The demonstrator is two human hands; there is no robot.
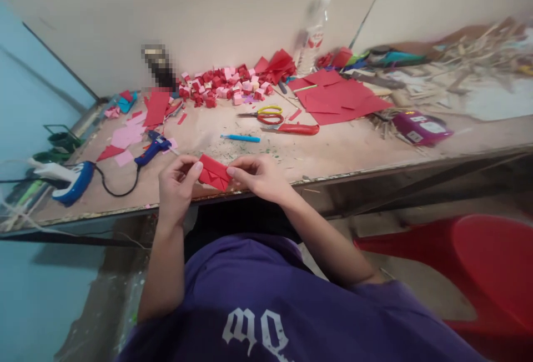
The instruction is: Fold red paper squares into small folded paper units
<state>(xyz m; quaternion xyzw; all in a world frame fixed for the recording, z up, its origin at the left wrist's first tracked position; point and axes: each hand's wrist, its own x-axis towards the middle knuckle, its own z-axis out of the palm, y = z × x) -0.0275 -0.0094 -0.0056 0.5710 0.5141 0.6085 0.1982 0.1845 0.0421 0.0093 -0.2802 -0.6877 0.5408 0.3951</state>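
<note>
Both my hands hold a small folded piece of red paper (214, 172) over the near edge of the wooden worktable (333, 156). My left hand (177, 187) pinches its left side with thumb and fingers closed. My right hand (257, 176) pinches its right side, thumb pressed on the fold. The paper shows several creases and a triangular flap.
A blue glue gun (153, 149), a blue pen (240, 138), scissors with yellow and red handles (266, 114) and a red-handled knife (293, 128) lie beyond my hands. Folded red and pink pieces (225, 87) are heaped at the back, red sheets (337, 98) to the right. A red plastic chair (483, 262) stands at right.
</note>
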